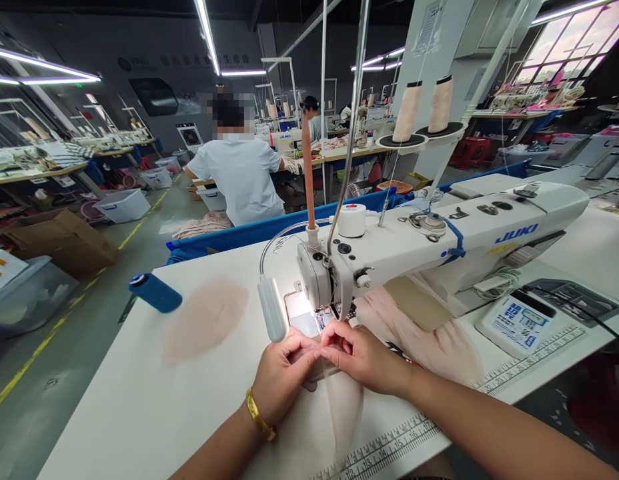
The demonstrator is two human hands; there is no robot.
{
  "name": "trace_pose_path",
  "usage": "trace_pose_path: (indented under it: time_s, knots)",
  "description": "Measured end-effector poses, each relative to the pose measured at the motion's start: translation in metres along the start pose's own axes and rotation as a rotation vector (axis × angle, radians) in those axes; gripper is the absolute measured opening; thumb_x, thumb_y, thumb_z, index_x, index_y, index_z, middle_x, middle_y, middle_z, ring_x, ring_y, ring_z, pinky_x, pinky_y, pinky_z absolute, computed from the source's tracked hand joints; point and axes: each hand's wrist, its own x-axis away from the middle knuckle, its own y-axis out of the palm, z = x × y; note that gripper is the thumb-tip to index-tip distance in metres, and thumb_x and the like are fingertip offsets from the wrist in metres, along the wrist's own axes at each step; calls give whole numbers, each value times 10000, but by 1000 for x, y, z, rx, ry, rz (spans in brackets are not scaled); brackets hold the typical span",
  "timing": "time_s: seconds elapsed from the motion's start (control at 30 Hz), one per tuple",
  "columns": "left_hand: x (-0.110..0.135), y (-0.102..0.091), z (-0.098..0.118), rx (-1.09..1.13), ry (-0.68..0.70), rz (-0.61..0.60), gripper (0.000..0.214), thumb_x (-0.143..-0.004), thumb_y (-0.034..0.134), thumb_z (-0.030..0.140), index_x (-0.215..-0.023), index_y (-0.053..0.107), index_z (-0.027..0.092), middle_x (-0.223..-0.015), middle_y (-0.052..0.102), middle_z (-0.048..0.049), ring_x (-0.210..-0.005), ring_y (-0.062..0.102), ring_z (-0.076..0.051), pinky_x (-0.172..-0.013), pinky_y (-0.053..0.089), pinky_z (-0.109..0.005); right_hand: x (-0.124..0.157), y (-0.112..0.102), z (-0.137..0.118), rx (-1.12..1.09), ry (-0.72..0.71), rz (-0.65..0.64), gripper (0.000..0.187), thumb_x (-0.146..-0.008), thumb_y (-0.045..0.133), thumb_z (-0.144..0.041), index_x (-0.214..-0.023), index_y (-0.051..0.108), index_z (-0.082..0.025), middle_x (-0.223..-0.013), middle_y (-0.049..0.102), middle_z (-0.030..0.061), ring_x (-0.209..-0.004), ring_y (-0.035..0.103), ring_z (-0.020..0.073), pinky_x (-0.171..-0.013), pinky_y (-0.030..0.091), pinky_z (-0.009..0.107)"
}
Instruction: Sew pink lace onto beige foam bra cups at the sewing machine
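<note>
My left hand (288,368) and my right hand (358,355) meet just in front of the needle area of a white sewing machine (389,250). Both are closed, thumbs and fingertips pinching a sheer pale pink fabric (342,407) that hangs toward the table's front edge. The exact edge between the fingertips is hidden. A small lamp (272,310) lights the needle plate (300,310). More pale pink fabric (439,347) lies to the right, under the machine arm, with a tan piece (414,303) on it. Dark-handled snips seem to lie partly behind my right wrist.
On the white table (114,400) are a blue thread cone (155,292), a sheer pink piece (207,320) and a white box-like device (517,323). A printed ruler (389,445) runs along the front edge. Thread cones (407,112) stand behind. A person in a light shirt (242,177) sits ahead.
</note>
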Motion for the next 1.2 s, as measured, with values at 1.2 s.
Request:
trace_pose_path:
  time_s: [1.2]
  knots:
    - [-2, 10, -15, -946, 730, 105, 257, -1032, 475, 177, -951, 717, 211, -965, 741, -51, -785, 607, -222, -750, 464, -381, -3, -1, 22, 593, -140, 38, 180, -984, 530, -129, -903, 654, -232, -886, 651, 29, -807, 577, 206, -676, 397, 293]
